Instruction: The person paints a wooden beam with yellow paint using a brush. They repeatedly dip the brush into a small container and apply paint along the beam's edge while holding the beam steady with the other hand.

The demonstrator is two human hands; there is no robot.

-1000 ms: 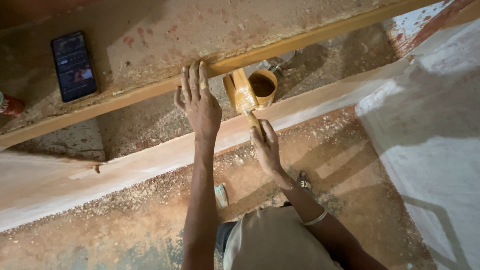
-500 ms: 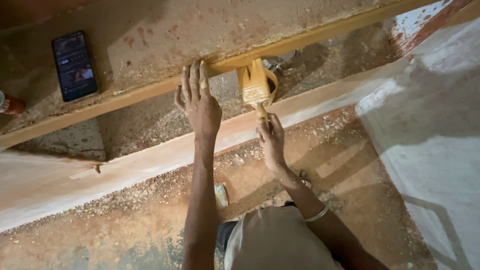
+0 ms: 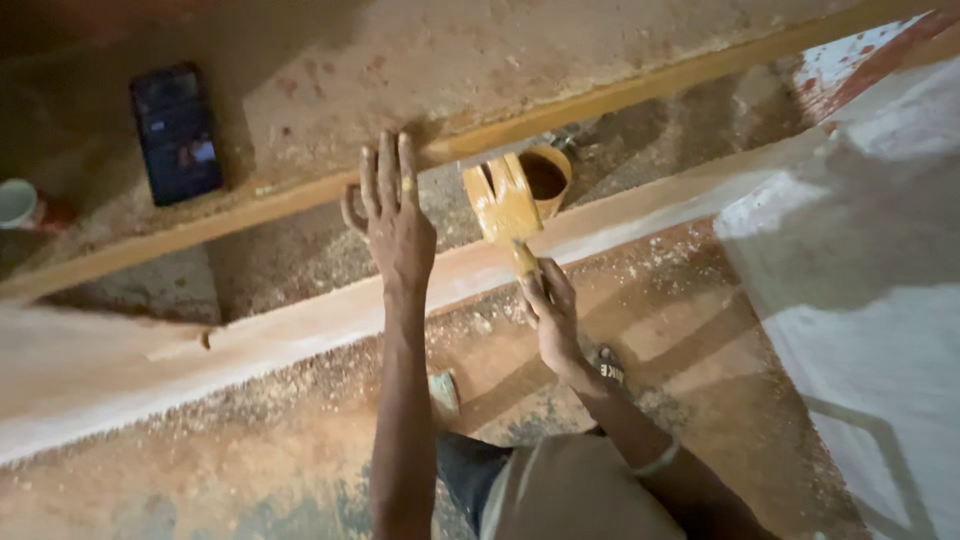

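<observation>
My left hand [image 3: 393,215] rests with fingers spread on the edge of a long yellow-coated wooden beam [image 3: 640,85] that runs diagonally across the view. My right hand [image 3: 548,310] grips the handle of a wide paintbrush [image 3: 500,203] loaded with yellow-brown coating. The brush head is held just below the beam, beside a small round can [image 3: 545,175] of the same brown liquid on the ground.
A dark phone [image 3: 177,132] lies on the dusty slab behind the beam. A pale wooden plank [image 3: 250,335] crosses under my arms. A white cup [image 3: 16,202] sits at the far left. A white-painted surface [image 3: 860,300] fills the right. Sawdust covers the floor.
The brush has dropped back from the beam's edge toward the can, and my right hand shifted slightly down. My left hand stays on the beam.
</observation>
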